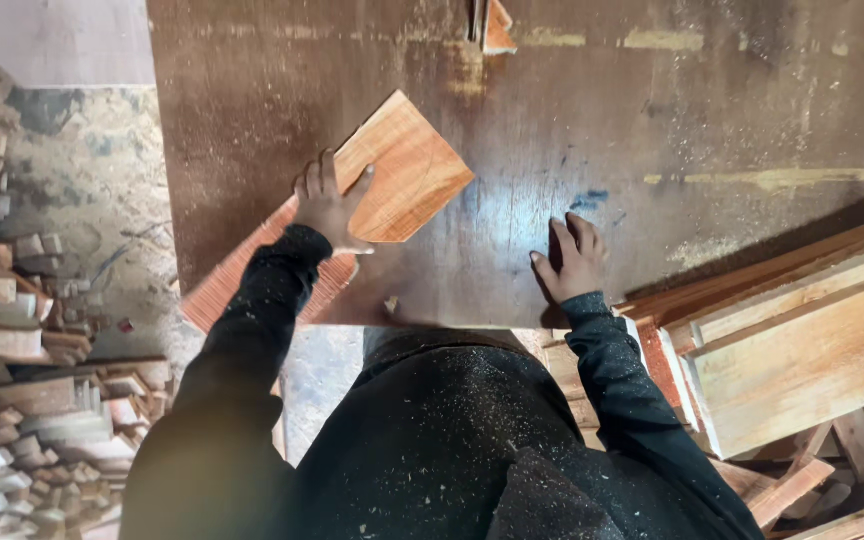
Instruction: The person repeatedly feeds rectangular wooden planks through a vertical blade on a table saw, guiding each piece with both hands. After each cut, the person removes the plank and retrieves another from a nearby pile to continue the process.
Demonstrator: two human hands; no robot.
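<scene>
One board (392, 185) under left hand (327, 205), right hand (572, 262) apparently bare, apart

Table middle: between my left hand (327, 205) and my right hand (572, 262) the dark table (652, 110) lies bare, so my fingers could slide across it freely.
Table far side: open and dusty, except for a small wood offcut (497, 28) standing at the far edge.
Left edge: the reddish board (392, 185) lies slanted under my left hand and overhangs the table's near-left corner, blocking that corner.
Right side: stacked planks (802, 340) crowd against the table just beside my right hand; no way through there.
Far left: heaps of cut wood pieces (22, 420) cover the floor (92, 180), with a bare strip beside the table.
</scene>
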